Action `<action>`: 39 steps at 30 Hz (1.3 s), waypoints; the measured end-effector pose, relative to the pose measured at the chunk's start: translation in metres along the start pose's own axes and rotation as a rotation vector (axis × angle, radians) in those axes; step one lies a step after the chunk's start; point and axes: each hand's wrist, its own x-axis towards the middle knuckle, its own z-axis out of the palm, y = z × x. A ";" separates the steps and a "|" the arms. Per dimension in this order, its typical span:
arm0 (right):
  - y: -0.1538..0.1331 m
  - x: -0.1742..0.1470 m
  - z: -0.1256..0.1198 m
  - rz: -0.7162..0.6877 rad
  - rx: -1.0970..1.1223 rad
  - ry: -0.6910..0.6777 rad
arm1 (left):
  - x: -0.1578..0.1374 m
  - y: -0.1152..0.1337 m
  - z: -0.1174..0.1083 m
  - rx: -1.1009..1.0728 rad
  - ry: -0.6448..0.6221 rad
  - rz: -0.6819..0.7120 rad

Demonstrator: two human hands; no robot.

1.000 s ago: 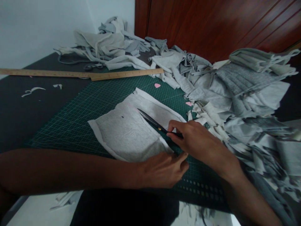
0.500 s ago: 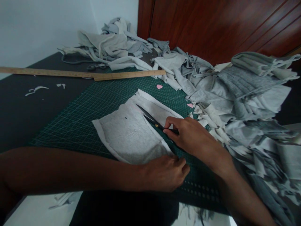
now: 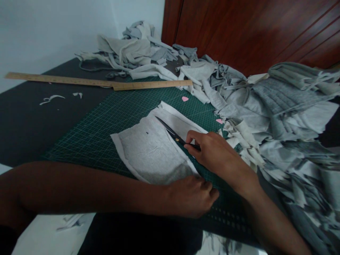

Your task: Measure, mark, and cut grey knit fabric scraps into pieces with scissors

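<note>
Cloth [image 3: 148,152] lies flat before us, centrally on the green mat [image 3: 92,138]. Behind the dark table [image 3: 23,117] we observe a reddish-brown wood panel [image 3: 239,32]. Grey and white scraps [image 3: 239,102] are heaped along the far side and down the right side. The wooden ruler [image 3: 151,85] lies across the table and the far part of the mat. A cut divides the cloth partway; the mat shows through the gap. Our left hand [image 3: 192,196] is curled at the near corner of the cloth; we cannot tell whether it pinches or only presses. Our right hand [image 3: 212,152] grasps the scissors [image 3: 175,136] by the handles, blades in line with the cut, visible tip just short of the far edge. White snippets [image 3: 51,99] lie left of the mat. Two pink pieces [image 3: 185,99] lie near the scraps. One small dark mark [image 3: 147,133] shows on the cloth, left of the blades
</note>
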 end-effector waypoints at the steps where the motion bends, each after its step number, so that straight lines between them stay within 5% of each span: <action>1: 0.000 0.000 0.001 -0.002 -0.006 0.003 | 0.000 0.000 0.000 0.002 0.001 0.001; 26: -0.011 0.000 0.006 0.045 -0.080 -0.047 | 0.001 0.000 0.000 -0.058 -0.120 -0.009; 39: -0.010 0.000 0.015 -0.010 0.005 0.070 | 0.001 0.000 0.003 -0.039 -0.076 -0.005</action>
